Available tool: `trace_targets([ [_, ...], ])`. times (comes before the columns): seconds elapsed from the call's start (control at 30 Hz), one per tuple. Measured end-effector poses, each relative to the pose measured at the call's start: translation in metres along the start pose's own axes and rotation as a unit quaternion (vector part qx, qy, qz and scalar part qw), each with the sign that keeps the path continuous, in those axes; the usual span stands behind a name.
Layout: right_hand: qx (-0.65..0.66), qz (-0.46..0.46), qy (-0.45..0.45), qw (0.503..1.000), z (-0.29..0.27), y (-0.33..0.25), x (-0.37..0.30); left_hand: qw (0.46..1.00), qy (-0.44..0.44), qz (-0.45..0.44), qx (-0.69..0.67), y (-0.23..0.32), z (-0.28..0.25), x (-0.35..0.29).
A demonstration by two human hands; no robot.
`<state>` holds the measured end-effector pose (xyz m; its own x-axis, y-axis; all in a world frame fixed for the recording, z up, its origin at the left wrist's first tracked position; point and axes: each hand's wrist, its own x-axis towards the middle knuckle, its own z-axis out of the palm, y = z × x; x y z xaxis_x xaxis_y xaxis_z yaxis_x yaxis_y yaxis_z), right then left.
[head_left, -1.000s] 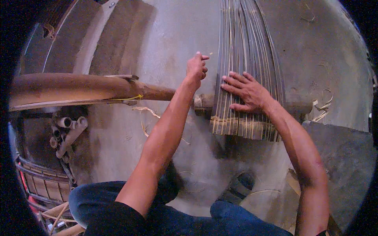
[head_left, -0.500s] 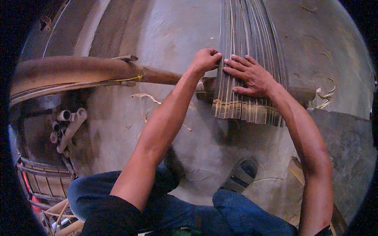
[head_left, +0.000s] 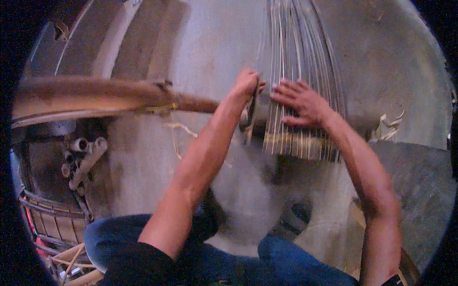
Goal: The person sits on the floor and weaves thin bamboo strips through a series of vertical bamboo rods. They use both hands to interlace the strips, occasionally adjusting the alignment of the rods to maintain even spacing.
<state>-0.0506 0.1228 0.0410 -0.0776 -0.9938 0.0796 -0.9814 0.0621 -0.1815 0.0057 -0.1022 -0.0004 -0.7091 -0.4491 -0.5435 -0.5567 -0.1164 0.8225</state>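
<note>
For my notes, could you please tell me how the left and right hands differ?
The left hand is closed on one dark strip; the right hand spreads open over the strip row. The left hand sits left of that row; the right hand overlaps it. Both are bare.

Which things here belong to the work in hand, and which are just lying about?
In use:
single dark strip in the left hand
row of strips under the right hand
log beneath the row

Lying about:
loose pale strand
tubes at left
</note>
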Motion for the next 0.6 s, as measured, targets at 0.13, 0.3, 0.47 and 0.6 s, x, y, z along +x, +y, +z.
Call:
trace_targets([
  [0.13, 0.043, 0.025, -0.04, 0.998, 0.001, -0.001, -0.013, 0.972, 0.182, 0.123, 0.085, 0.012, 0.01, -0.003],
  [0.3, 0.033, 0.006, -0.029, 0.999, 0.007, -0.005, 0.002, 0.951, 0.23, 0.148, 0.143, 0.045, -0.017, 0.033],
  [0.47, 0.023, 0.012, -0.025, 0.999, 0.001, -0.004, -0.005, 0.886, 0.306, 0.214, 0.275, 0.07, -0.027, 0.072],
  [0.6, 0.024, 0.013, -0.024, 0.999, 0.002, -0.004, -0.006, 0.889, 0.309, 0.152, 0.303, 0.074, -0.033, 0.092],
])
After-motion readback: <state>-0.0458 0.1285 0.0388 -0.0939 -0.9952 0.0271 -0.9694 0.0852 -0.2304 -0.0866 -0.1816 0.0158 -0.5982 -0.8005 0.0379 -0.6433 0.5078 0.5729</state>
